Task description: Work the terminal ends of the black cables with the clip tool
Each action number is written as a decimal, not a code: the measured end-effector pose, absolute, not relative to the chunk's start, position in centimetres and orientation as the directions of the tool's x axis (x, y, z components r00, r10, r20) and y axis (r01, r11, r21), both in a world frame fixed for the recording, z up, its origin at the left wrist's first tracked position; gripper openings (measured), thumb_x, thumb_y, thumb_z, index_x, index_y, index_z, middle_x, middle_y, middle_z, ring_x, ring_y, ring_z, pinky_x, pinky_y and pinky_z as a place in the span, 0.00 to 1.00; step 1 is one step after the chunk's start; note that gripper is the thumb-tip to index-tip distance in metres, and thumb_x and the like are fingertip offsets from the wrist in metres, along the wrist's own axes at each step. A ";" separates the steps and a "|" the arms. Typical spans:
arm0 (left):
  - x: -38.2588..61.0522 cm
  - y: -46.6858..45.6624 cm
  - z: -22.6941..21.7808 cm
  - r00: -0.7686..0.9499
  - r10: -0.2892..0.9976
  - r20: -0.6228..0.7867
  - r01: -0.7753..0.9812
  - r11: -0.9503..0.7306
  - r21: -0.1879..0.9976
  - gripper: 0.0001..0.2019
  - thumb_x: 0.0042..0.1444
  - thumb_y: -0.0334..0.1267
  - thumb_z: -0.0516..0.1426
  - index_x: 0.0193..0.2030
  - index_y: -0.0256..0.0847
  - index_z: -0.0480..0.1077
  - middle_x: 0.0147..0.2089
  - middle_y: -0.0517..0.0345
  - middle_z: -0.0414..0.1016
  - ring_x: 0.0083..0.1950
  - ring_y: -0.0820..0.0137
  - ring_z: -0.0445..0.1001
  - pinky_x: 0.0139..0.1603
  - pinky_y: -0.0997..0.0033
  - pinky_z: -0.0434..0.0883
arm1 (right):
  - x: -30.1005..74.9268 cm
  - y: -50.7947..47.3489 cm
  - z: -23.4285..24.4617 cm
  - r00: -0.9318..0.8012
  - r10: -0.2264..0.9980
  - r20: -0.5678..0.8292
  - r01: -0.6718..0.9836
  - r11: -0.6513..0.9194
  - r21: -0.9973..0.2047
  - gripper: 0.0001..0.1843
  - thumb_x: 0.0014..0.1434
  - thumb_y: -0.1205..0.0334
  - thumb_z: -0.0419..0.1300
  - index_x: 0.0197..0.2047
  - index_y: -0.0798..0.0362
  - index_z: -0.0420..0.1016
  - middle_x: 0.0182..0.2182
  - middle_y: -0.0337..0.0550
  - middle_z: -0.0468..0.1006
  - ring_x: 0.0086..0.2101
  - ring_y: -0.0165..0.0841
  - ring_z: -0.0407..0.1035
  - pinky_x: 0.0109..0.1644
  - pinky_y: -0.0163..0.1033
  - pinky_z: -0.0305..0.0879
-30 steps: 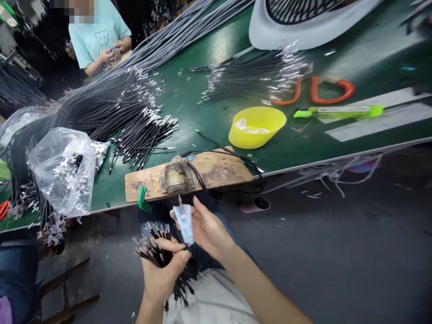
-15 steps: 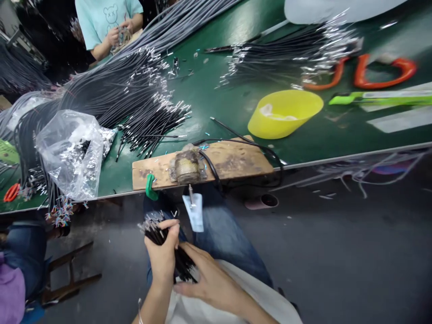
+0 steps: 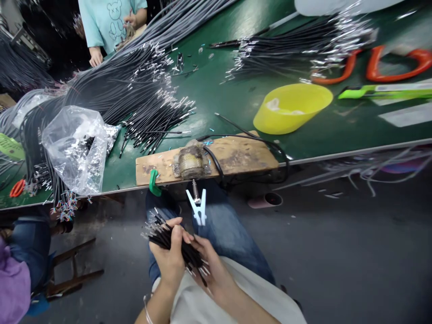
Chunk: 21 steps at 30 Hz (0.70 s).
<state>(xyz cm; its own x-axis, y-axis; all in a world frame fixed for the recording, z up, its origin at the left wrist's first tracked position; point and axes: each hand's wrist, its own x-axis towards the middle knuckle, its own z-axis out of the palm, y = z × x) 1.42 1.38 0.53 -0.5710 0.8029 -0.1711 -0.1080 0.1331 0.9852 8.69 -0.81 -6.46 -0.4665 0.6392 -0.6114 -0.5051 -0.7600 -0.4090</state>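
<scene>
My left hand (image 3: 170,256) is closed round a bundle of short black cables (image 3: 175,245) with metal tips, held over my lap. My right hand (image 3: 211,267) lies under the lower end of the same bundle, fingers curled against it. Just above the hands a pale blue clip (image 3: 199,209) hangs from a metal pin on a rusty fixture (image 3: 191,163), which is mounted on a wooden board (image 3: 236,157) clamped to the edge of the green table (image 3: 229,96).
Heaps of black and grey cables (image 3: 135,94) cover the table's left and back. A clear plastic bag (image 3: 76,148), a yellow bowl (image 3: 292,108), orange handles (image 3: 388,67) and a green tool (image 3: 384,91) lie there. Another person in a teal shirt (image 3: 108,20) works at the far side.
My right hand left the blue clip, dropped to the bundle and now cups its lower end. The clip hangs free. The view has shifted slightly.
</scene>
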 end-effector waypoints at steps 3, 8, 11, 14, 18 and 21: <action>1.7 1.2 -0.3 -0.589 0.803 -0.095 -0.010 0.110 0.994 0.13 0.45 0.47 0.63 0.22 0.39 0.73 0.20 0.59 0.70 0.25 0.71 0.69 0.35 0.68 0.69 | 7.9 -0.3 -5.9 -0.452 0.543 -0.707 -0.517 -0.806 -0.289 0.15 0.55 0.53 0.52 0.25 0.50 0.74 0.19 0.41 0.76 0.21 0.34 0.69 0.22 0.35 0.64; 1.1 1.1 -1.0 -0.626 0.760 -0.174 -0.136 0.114 0.984 0.15 0.43 0.48 0.64 0.19 0.39 0.70 0.15 0.62 0.64 0.17 0.76 0.61 0.24 0.73 0.66 | 8.1 0.8 -5.6 -0.308 0.805 -0.508 -0.438 -0.593 -0.675 0.11 0.50 0.54 0.60 0.24 0.52 0.72 0.19 0.40 0.73 0.22 0.34 0.68 0.25 0.37 0.63; 0.7 1.3 -1.1 -0.572 0.779 -0.256 -0.256 0.127 0.958 0.15 0.44 0.49 0.63 0.24 0.38 0.72 0.14 0.66 0.58 0.14 0.80 0.56 0.16 0.78 0.58 | 10.8 2.5 -4.2 -0.079 0.959 -0.272 -0.256 -0.283 -0.924 0.09 0.47 0.59 0.64 0.21 0.52 0.70 0.19 0.39 0.71 0.23 0.34 0.65 0.28 0.38 0.62; 0.3 1.1 -1.3 -0.477 0.834 -0.278 -0.317 0.132 0.939 0.16 0.46 0.53 0.60 0.30 0.41 0.74 0.18 0.65 0.60 0.14 0.82 0.53 0.13 0.79 0.55 | 15.1 5.8 -0.6 0.202 0.935 0.291 0.173 0.258 -0.951 0.06 0.52 0.64 0.60 0.25 0.48 0.71 0.22 0.42 0.71 0.27 0.36 0.64 0.33 0.42 0.62; 0.3 0.5 -1.4 -0.330 0.884 -0.332 -0.374 0.201 0.905 0.18 0.45 0.57 0.59 0.29 0.43 0.72 0.19 0.64 0.60 0.13 0.82 0.51 0.11 0.77 0.53 | 19.6 12.9 4.3 0.302 0.687 0.661 0.702 0.309 -0.642 0.08 0.52 0.60 0.62 0.38 0.49 0.73 0.41 0.52 0.72 0.44 0.47 0.63 0.49 0.54 0.56; 0.3 0.5 -1.0 -0.282 0.886 -0.368 -0.379 0.249 0.891 0.18 0.46 0.55 0.59 0.22 0.40 0.69 0.16 0.64 0.59 0.12 0.82 0.52 0.12 0.77 0.54 | 21.0 18.0 5.2 0.144 0.786 0.601 0.814 0.251 -0.524 0.10 0.49 0.57 0.64 0.33 0.54 0.76 0.53 0.55 0.67 0.51 0.55 0.55 0.50 0.61 0.52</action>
<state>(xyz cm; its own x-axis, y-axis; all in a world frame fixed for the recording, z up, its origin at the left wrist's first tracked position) 0.35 0.54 -1.04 -0.2818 0.8861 -0.3680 -0.3793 0.2495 0.8910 20.96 18.01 5.15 0.1442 0.7861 0.6010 0.8138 0.2513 -0.5240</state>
